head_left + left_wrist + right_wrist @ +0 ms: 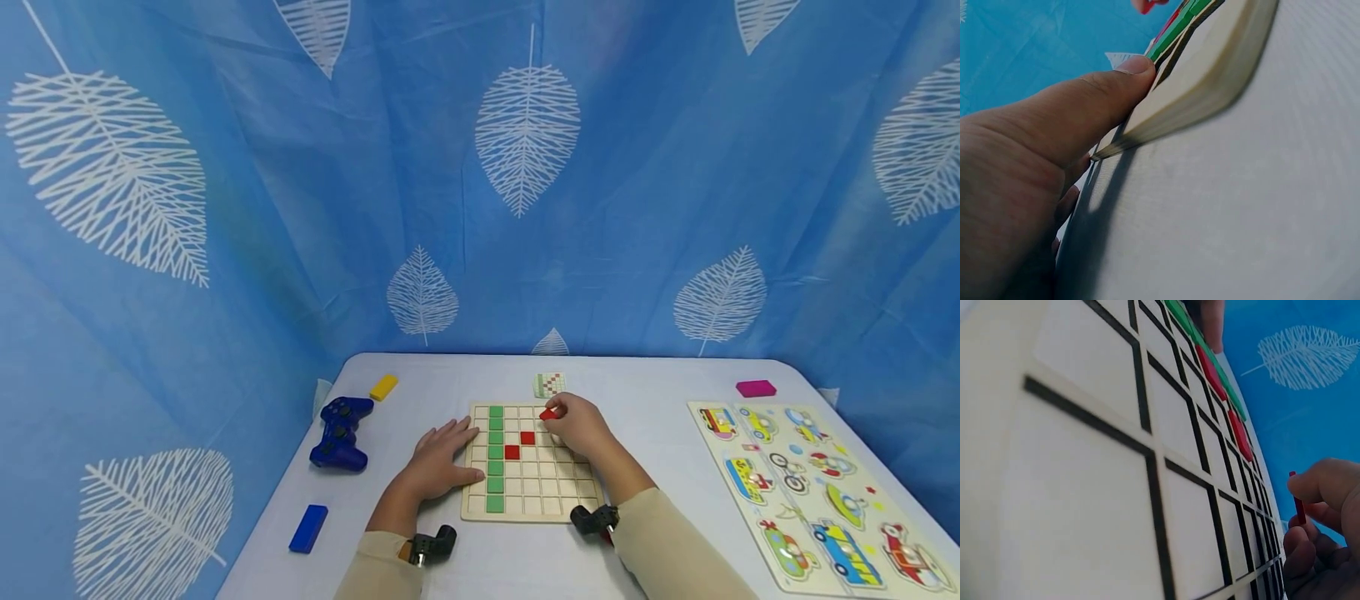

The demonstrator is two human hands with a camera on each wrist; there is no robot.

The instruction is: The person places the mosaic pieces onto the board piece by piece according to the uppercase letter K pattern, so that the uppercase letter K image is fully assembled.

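Observation:
A wooden grid board (551,506) lies on the white table with a column of green square tiles (495,468) near its left side. Two red tiles (528,437) sit diagonally to the right of that column. My left hand (438,462) rests at the board's left edge, fingers extended, the thumb (1110,87) lying over the rim. Between thumb and fingertips, my right hand (581,425) pinches another red tile (1298,499), held above the far rows of the grid. Behind the board lies a small card (550,384) printed with a green and red grid pattern.
On the left are a blue game controller (341,433), a yellow block (383,387) and a blue block (308,529). A picture puzzle board (813,492) lies on the right, a magenta block (756,388) behind it. Something red (606,537) shows partly under the right wrist. Blue curtain surrounds the table.

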